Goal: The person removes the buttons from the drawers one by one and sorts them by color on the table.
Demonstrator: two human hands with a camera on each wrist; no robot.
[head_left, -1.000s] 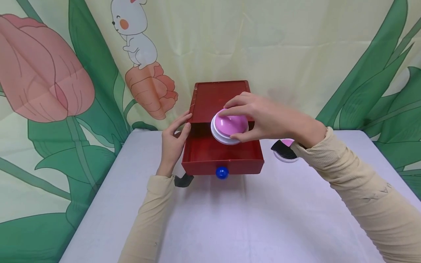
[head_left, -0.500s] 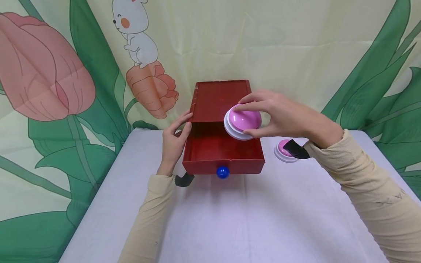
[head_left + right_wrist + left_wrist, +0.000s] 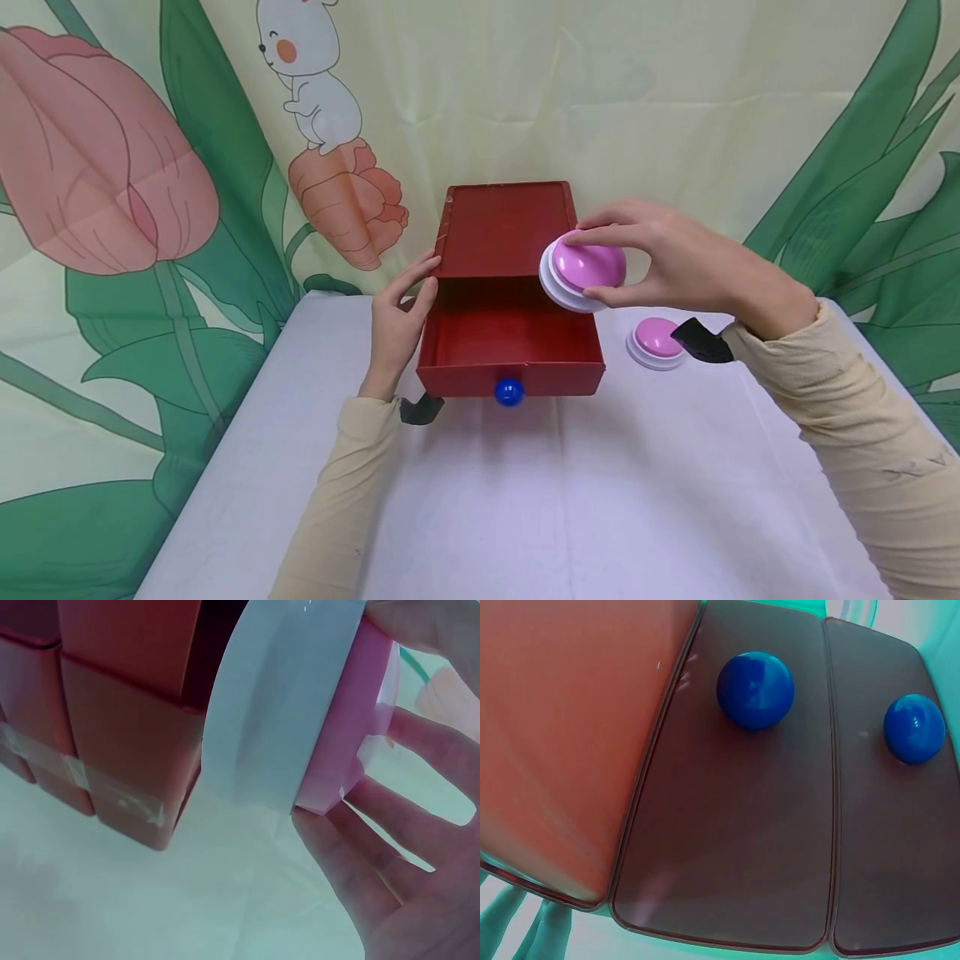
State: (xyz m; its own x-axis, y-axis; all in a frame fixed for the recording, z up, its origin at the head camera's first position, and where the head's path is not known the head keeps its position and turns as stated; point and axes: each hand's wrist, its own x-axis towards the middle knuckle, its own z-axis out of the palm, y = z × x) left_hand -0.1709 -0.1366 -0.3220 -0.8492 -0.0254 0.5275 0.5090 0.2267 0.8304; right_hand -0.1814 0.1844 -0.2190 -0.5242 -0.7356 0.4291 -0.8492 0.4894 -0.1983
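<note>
My right hand (image 3: 675, 250) pinches a pink dome push button (image 3: 588, 265) by its dome, thumb on one side and fingers on the other. Its white base (image 3: 270, 712) faces away from the palm and hangs tilted in the air over the right edge of a red drawer cabinet (image 3: 510, 229). Below, the top drawer (image 3: 480, 337) stands pulled out, its inside bare, with a blue knob (image 3: 509, 392) in front. My left hand (image 3: 397, 329) rests against the cabinet's left side, fingers extended. A second pink push button (image 3: 657, 340) lies on the table, right of the drawer.
In the left wrist view, lower drawer fronts carry a blue knob (image 3: 756, 691) and another blue knob (image 3: 915, 729). A white cloth covers the table (image 3: 480, 500). A printed curtain (image 3: 637, 125) hangs right behind the cabinet. Black straps show at both wrists.
My right hand has carried the push button rightward, from over the drawer's middle to its right edge. The second push button is less covered by the right wrist strap. My left hand stays put.
</note>
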